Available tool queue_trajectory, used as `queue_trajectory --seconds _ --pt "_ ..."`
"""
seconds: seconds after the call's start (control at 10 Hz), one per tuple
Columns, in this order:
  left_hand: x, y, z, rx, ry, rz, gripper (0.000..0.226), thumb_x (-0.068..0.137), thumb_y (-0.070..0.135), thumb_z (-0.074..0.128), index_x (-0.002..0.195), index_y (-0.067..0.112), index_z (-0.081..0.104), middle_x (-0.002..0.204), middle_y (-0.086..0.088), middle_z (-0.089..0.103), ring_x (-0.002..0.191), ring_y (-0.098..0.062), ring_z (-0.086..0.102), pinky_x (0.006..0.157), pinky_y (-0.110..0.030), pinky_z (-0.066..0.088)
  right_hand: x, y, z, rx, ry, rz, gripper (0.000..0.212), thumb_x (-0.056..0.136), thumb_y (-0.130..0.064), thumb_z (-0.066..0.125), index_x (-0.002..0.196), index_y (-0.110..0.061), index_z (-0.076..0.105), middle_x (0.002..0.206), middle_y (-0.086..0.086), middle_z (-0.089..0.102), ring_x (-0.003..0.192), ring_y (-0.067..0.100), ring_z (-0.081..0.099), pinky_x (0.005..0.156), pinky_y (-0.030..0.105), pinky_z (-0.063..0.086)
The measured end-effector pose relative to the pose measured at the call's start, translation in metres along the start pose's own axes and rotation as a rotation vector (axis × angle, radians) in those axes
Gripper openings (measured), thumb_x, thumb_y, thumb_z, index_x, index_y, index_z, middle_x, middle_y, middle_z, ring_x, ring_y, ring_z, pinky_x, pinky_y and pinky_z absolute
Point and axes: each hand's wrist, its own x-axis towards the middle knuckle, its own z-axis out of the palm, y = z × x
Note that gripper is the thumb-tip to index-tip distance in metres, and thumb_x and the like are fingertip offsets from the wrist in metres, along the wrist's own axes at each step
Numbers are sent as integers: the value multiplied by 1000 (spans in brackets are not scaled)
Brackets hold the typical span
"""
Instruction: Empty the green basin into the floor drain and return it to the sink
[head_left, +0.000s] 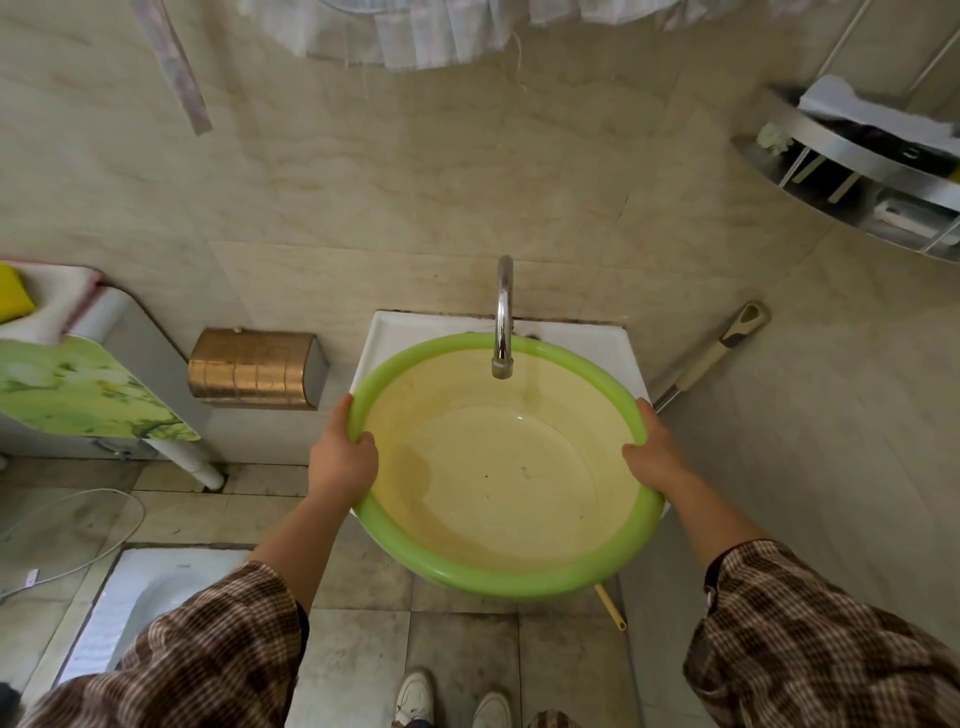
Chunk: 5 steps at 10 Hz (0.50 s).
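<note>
The green basin (498, 581), pale yellow inside with a shallow pool of water at its bottom, sits on the small white sink (587, 345) under the chrome tap (503, 317). Its front half overhangs the sink toward me. My left hand (343, 460) grips the left rim, thumb inside. On the right rim my right hand (655, 457) holds the basin the same way. No floor drain shows; a white squat pan (150, 597) is set in the floor at lower left.
A copper-coloured tissue box (254, 369) hangs on the wall left of the sink. A mop handle (717, 351) leans at the right, under a metal corner shelf (857, 171). A washing machine (78, 379) stands at far left. My shoes (452, 704) rest on tiled floor.
</note>
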Motion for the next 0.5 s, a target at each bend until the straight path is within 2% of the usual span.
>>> queue_trajectory --seconds 0.1,0.3,0.4,0.5 --pt "0 0 0 19 8 24 61 91 15 43 147 30 25 131 -13 56 82 -20 50 65 -30 40 -1 -1 0 0 9 -6 78 87 -4 44 151 -32 11 145 15 41 123 35 47 95 38 41" --pt "1 -2 1 15 12 19 61 91 16 43 147 30 26 135 -12 53 87 -21 50 70 -33 42 -5 -2 -1 20 0 -12 79 87 -8 51 152 -28 11 148 14 37 127 36 44 102 44 41" --pt "-3 0 0 8 18 23 61 90 16 43 148 30 25 135 -11 53 86 -21 50 68 -33 42 -13 -11 -9 -7 59 -12 75 85 -16 57 151 -20 22 146 18 39 126 36 45 103 45 40" --pt "-5 4 -2 2 31 14 61 91 16 43 148 30 25 135 -11 53 87 -22 52 67 -33 43 -27 -37 -34 66 213 -94 57 85 -22 61 139 -12 46 136 17 51 119 31 52 98 41 44"
